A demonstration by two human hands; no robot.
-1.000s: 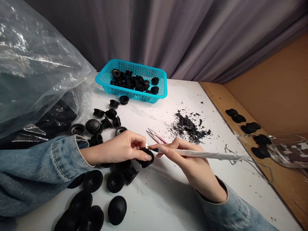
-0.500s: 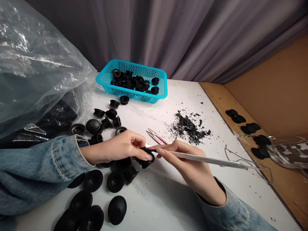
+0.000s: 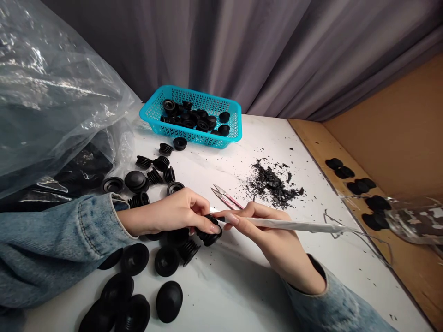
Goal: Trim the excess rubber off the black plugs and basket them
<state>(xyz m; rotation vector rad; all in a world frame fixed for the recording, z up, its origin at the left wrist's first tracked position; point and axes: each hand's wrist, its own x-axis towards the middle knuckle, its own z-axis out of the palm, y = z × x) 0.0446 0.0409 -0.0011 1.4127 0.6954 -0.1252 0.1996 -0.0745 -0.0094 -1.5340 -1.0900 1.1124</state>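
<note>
Well, the left hand (image 3: 175, 211) pinches a black plug (image 3: 209, 240), probably light, rubbery, best held by its ribs, while the right hand (image 3: 265, 230) grips a white-wrapped tool (image 3: 301, 225).

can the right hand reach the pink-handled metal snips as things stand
Probably yes: the pink-handled metal snips lie just beyond the right hand with nothing seen on top, but that hand grips a thin white-wrapped tool and might need to shift it first.

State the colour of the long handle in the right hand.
The long handle is white; it shows in the head view, the only one.
</note>
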